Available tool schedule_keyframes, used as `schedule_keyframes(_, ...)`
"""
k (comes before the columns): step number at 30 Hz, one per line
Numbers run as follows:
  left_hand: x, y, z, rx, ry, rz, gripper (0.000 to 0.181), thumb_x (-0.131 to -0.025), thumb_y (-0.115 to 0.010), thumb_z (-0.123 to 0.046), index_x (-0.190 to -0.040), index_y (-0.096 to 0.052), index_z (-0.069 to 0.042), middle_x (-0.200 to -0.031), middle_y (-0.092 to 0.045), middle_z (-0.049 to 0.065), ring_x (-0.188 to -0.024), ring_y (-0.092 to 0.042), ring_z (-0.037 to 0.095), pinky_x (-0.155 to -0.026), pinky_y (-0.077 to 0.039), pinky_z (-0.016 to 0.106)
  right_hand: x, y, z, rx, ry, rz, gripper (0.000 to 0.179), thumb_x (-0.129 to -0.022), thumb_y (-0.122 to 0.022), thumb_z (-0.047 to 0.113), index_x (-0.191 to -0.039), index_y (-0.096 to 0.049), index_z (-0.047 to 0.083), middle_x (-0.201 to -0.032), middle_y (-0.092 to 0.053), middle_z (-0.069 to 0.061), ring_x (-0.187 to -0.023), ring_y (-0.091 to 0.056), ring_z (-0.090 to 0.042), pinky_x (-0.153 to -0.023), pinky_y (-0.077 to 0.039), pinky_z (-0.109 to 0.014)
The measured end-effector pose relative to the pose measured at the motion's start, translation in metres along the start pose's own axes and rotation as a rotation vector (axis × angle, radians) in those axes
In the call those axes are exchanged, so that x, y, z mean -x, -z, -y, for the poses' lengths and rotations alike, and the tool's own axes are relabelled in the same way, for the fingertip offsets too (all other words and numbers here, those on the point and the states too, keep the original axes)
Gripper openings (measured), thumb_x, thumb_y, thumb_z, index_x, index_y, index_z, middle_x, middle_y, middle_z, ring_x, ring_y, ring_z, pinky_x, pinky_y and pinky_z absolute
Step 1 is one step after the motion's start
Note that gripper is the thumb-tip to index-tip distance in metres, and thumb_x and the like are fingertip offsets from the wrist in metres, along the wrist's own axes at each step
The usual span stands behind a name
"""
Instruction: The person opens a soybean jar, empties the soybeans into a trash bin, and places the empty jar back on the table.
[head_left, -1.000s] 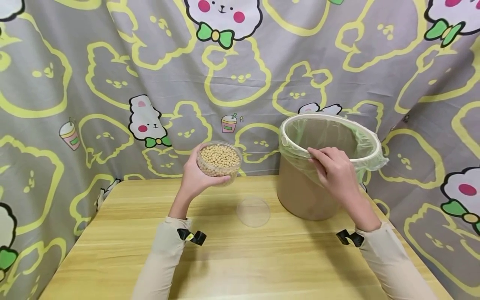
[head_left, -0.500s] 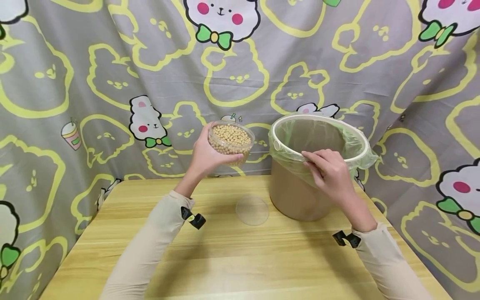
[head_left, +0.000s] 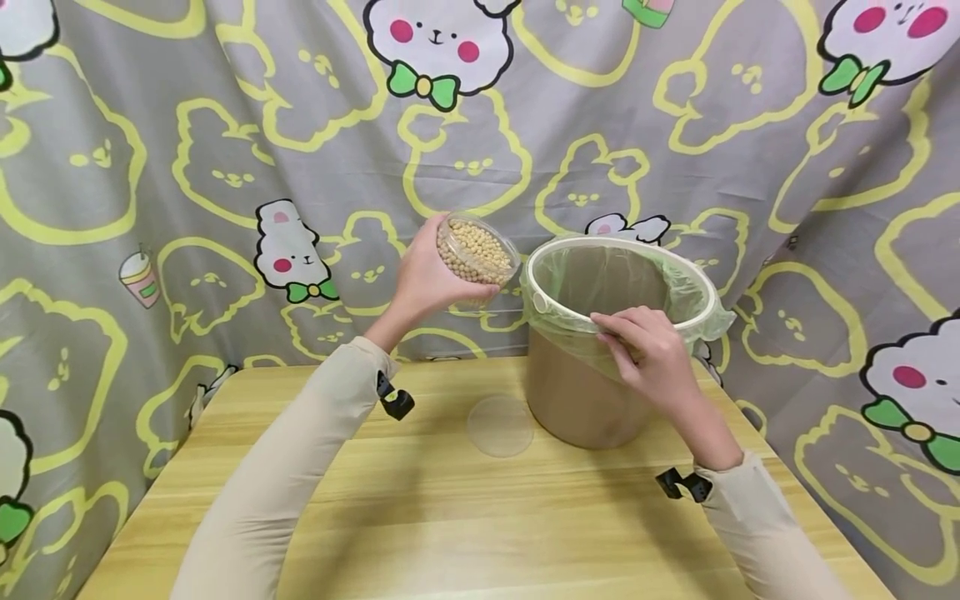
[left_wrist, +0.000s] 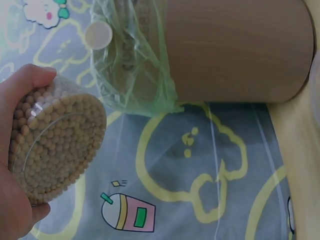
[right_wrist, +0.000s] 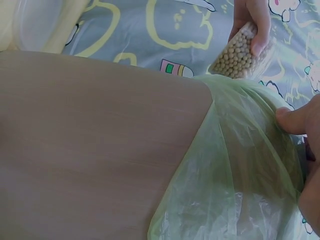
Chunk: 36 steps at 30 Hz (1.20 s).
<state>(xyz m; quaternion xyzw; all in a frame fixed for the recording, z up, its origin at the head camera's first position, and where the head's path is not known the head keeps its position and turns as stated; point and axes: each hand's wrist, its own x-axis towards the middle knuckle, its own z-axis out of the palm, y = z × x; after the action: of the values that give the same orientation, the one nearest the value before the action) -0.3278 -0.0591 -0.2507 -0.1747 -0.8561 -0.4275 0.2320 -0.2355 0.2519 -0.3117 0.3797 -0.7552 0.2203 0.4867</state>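
Note:
My left hand (head_left: 429, 271) grips a clear round plastic jar (head_left: 480, 257) full of pale yellow soybeans, raised above the table and tipped toward the right. In the left wrist view the beans show through the bottom of the jar (left_wrist: 60, 145). Just right of it stands a brown trash bin (head_left: 577, 396), lined with a thin green bag (head_left: 558, 332) under a white rim ring (head_left: 705, 292). At the near side of that rim, my right hand (head_left: 651, 350) pinches the edge with thumb and fingers. The right wrist view shows its thumb (right_wrist: 290, 120) against the green bag.
A clear round lid (head_left: 501, 427) lies flat on the wooden table (head_left: 442, 500), in front and left of the bin. Behind the table hangs a grey curtain (head_left: 345, 175) with cartoon prints. A black strap mount (head_left: 395, 396) sits on each wrist.
My left hand has lifted the jar and carried it right, toward the bin, tilting it further. The right hand keeps its hold on the rim. The whole view has shifted slightly.

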Motion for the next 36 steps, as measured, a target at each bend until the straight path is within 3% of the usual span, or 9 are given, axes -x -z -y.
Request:
schedule_keyframes(13,-0.025,-0.016,-0.011,-0.092,-0.015,0.063,0.126,-0.05,-0.099,-0.048,-0.155,-0.037,-0.017,-0.146,-0.053,0.005,-0.132,-0.052,0.027,-0.107,-0.048,0.048,0.001,-0.004,0.0,-0.001,-0.017,-0.007,0.032,-0.076,-0.079,-0.013,-0.106,-0.078,-0.001,-0.084,-0.072,-0.013,-0.074,-0.06,-0.028,-0.074,-0.041,-0.038)
schedule_keyframes(18,-0.031,-0.02,-0.018,-0.17,-0.045,0.092,0.125,-0.05,-0.098,-0.051,-0.154,-0.038,-0.019,-0.145,-0.055,0.003,-0.13,-0.055,0.026,-0.104,-0.05,0.046,0.001,-0.004,0.001,0.003,-0.014,-0.009,0.032,-0.075,-0.079,-0.013,-0.105,-0.078,-0.002,-0.084,-0.072,-0.013,-0.074,-0.06,-0.028,-0.074,-0.041,-0.038)
schedule_keyframes(23,-0.036,-0.021,-0.026,-0.25,-0.047,0.108,0.125,-0.049,-0.096,-0.055,-0.155,-0.037,-0.022,-0.146,-0.055,0.002,-0.13,-0.055,0.025,-0.103,-0.051,0.047,0.001,-0.003,0.002,0.001,-0.016,-0.01,0.032,-0.075,-0.079,-0.013,-0.105,-0.078,-0.002,-0.084,-0.073,-0.012,-0.073,-0.06,-0.028,-0.074,-0.041,-0.038)
schedule_keyframes(36,-0.044,-0.021,-0.041,-0.336,-0.101,0.163,0.126,-0.05,-0.095,-0.054,-0.157,-0.035,-0.022,-0.151,-0.051,0.002,-0.134,-0.051,0.026,-0.104,-0.049,0.051,0.0,-0.001,0.002,-0.004,-0.009,-0.01,0.032,-0.075,-0.079,-0.012,-0.106,-0.078,-0.002,-0.084,-0.073,-0.013,-0.072,-0.06,-0.027,-0.075,-0.041,-0.038)
